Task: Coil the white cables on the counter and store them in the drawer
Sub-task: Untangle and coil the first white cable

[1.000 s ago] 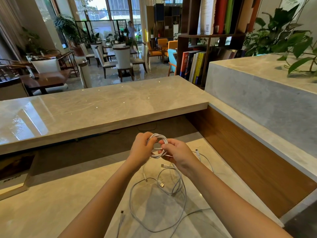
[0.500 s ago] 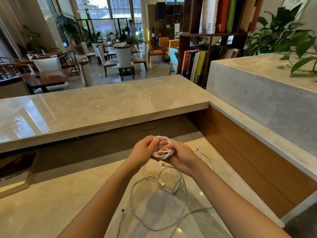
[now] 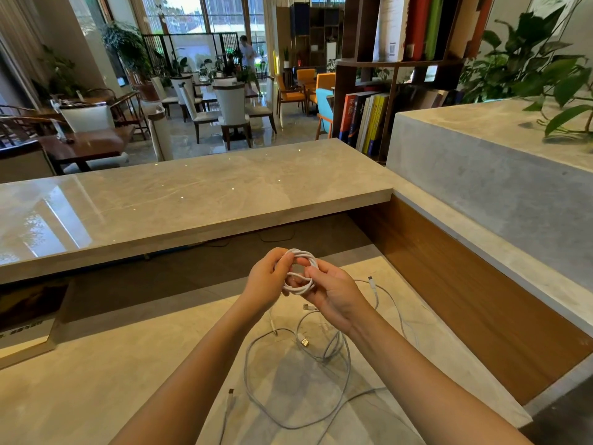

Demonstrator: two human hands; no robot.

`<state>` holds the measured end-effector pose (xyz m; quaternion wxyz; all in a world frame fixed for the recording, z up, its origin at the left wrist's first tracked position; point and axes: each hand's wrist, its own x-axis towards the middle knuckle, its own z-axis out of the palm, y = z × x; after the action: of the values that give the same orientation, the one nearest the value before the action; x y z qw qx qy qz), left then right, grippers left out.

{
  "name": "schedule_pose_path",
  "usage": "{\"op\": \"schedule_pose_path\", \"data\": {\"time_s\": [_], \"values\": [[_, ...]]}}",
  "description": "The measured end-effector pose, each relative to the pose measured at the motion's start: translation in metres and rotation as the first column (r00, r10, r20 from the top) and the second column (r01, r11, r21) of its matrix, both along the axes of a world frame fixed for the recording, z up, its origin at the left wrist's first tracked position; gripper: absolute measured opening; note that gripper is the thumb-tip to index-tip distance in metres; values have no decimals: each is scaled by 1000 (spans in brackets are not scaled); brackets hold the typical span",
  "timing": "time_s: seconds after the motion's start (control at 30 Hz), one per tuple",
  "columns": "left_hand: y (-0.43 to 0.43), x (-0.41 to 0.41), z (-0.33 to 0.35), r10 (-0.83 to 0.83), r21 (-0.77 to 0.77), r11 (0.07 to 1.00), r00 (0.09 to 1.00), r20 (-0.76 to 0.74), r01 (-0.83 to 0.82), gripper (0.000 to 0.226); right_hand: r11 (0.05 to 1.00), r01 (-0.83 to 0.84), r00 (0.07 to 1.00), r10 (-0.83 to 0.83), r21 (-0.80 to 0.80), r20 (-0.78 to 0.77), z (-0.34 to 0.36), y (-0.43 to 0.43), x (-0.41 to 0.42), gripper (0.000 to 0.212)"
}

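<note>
1. While both hands meet at centre frame, they hold one small white coiled cable [image 3: 301, 252] up above the counter [image 3: 96, 380].
2. Left hand [image 3: 266, 281]: fingers curled, pinching the coil's left side, thumb on the upper arc.
3. Right hand [image 3: 337, 295]: fingers curled round the coil's right side and lower loops; one strand crosses the ring's middle between the two hands.
4. Hands are together, fingertips nearly touching through the coil, and both forearms come in from the bottom edge.
5. Loose cables [image 3: 332, 351], white, lie uncoiled on the counter just below the hands, in wide overlapping loops running toward the bottom centre.
6. USB plug [image 3: 305, 342] lies flat inside the loops, metal end up-frame. A second plug sits just under the right hand, a slim connector [image 3: 371, 281] lies right of that hand, and another cable end lies at lower centre between the forearms.
7. Raised slab [image 3: 192, 194], glossy stone, spans the frame's middle left above the work surface, with dark cords in the shadow under it.
8. Wood panel [image 3: 465, 284] runs diagonally down the right side under a grey stone ledge.
9. Upper right: bookshelf [image 3: 369, 123] with upright books and a leafy plant [image 3: 545, 75].
10. Upper left and centre: white-backed chairs [image 3: 232, 107] at dark tables, and a person [image 3: 247, 56] standing far off by the windows.
</note>
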<state>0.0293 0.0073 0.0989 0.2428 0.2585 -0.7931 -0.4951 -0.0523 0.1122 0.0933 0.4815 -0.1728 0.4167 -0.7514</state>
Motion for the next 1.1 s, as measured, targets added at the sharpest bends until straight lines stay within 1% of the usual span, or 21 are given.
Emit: {"op": "schedule_pose_path", "data": {"time_s": [0.07, 0.1, 0.13, 0.17, 0.23, 0.27, 0.3, 0.33, 0.4, 0.53, 0.67, 0.77, 0.87, 0.93, 1.03, 1.1], "values": [[0, 1, 0, -21, 107, 994, 1000, 17, 19, 27, 1000, -3, 1000, 3, 7, -10, 0, 0, 2, 26], [-1, 2, 1, -45, 181, 983, 999, 25, 40, 28, 1000, -6, 998, 7, 29, -56, 0, 0, 2, 26], [-2, 4, 1, -71, 248, 967, 997, 31, 61, 29, 998, -4, 990, 13, 69, -140, 1, 1, 1, 26], [-2, 5, 2, -93, 295, 952, 995, 36, 78, 29, 992, 9, 966, 24, 126, -259, 1, 1, 0, 26], [0, 7, 3, -126, 331, 938, 991, 40, 106, 29, 969, 67, 857, 68, 240, -512, 0, 2, -2, 25], [1, 7, 3, -137, 331, 936, 990, 40, 116, 29, 958, 100, 795, 87, 271, -600, 0, 1, -3, 23], [2, 7, 4, -141, 330, 936, 989, 37, 121, 29, 953, 124, 748, 94, 278, -657, 1, 1, -3, 21], [2, 6, 3, -140, 332, 935, 990, 28, 123, 29, 954, 134, 720, 92, 268, -688, 1, 1, -3, 20], [1, 7, 3, -137, 360, 924, 991, -2, 128, 29, 963, 124, 699, 87, 240, -709, 3, 0, -2, 24], [-1, 9, 2, -123, 439, 888, 991, -56, 135, 28, 965, 111, 637, 115, 238, -762, 5, 3, -4, 38], [1, 8, -1, -96, 489, 865, 993, -68, 117, 28, 951, 110, 594, 169, 288, -787, 4, 3, -7, 48], [2, 8, -6, -70, 515, 851, 994, -87, 106, 29, 937, 137, 587, 183, 320, -789, 2, 2, -6, 50], [2, 10, -10, -15, 562, 823, 992, -128, 85, 27, 942, 174, 617, 122, 286, -777, -1, 0, -5, 49], [4, 10, -14, 32, 591, 805, 990, -138, 57, 34, 944, 202, 649, 70, 260, -757, -3, -2, -5, 47], [8, 11, -22, 115, 636, 772, 983, -146, 4, 37, 934, 209, 684, 71, 288, -726, -8, -6, -2, 44], [8, 13, -25, 142, 653, 758, 978, -150, -10, 36, 931, 199, 746, 59, 307, -663, -12, -8, -3, 35]]}}
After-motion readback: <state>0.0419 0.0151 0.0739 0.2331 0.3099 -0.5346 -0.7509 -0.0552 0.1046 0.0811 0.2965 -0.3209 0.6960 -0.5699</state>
